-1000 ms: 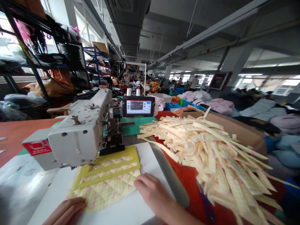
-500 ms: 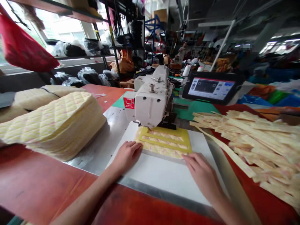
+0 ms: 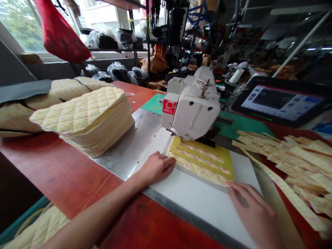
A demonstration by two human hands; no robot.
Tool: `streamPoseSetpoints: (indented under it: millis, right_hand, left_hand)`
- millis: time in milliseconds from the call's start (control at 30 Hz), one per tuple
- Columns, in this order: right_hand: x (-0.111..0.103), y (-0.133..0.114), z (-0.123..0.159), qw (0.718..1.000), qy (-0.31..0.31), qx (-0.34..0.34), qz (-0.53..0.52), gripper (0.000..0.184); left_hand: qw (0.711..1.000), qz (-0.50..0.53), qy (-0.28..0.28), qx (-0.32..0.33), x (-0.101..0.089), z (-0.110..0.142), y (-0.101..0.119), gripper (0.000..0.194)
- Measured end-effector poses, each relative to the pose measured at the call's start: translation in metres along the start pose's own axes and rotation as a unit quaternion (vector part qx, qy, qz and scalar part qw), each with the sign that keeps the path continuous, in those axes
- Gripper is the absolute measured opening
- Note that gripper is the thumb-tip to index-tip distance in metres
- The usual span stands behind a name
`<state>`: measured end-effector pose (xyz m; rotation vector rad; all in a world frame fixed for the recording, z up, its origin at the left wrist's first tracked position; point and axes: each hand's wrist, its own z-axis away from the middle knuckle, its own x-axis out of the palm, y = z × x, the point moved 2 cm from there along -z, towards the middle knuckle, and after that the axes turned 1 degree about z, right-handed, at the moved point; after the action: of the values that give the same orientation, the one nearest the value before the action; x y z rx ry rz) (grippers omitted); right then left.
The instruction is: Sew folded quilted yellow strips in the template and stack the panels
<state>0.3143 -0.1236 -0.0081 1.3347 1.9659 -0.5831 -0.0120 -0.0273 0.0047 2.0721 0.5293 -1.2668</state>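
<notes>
We sit at a red-brown laminate table (image 3: 57,166) with a steel plate (image 3: 124,152) set into it, and a white board (image 3: 207,211) lies on that plate. At our twelve o'clock stands a white sewing machine (image 3: 194,107), its head over the far edge of a yellow slotted template (image 3: 225,155). Under the template lies a piece of pink-printed yellow quilted fabric (image 3: 197,169), which shows through the slots and along the near edge.

Our left hand (image 3: 157,168) lies palm down on the board, fingers close together, with the fingertips touching the fabric's near-left edge. Our right hand (image 3: 251,211) rests flat at our four o'clock, its fingers slightly apart and their tips at the template's near-right corner. Neither hand closes on anything; both press openly from above.

At our ten o'clock sits a tall stack of quilted panels (image 3: 85,117), with more quilted bundles (image 3: 67,90) behind it. At our two o'clock a touchscreen control panel (image 3: 280,100) stands beyond a green mat (image 3: 241,124), and at our three o'clock lies a heap of quilted strips (image 3: 306,162). Further off at eleven o'clock, metal shelves (image 3: 147,34) hold black plastic bags (image 3: 124,39), and a red bag (image 3: 59,31) hangs by the window (image 3: 18,24).
</notes>
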Motion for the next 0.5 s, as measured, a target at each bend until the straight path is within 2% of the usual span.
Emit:
streamPoseSetpoints:
  millis: [300, 500]
  right_hand:
    - [0.0023, -0.0002, -0.0045, 0.999, -0.008, -0.029, -0.011, 0.019]
    - [0.0061, 0.0002, -0.0037, 0.999, -0.015, 0.008, -0.042, 0.017]
  left_hand:
    - [1.0, 0.012, 0.014, -0.021, 0.0009, 0.0021, -0.0035, 0.024]
    - [0.999, -0.018, 0.011, -0.037, -0.0011, 0.0024, -0.0019, 0.03]
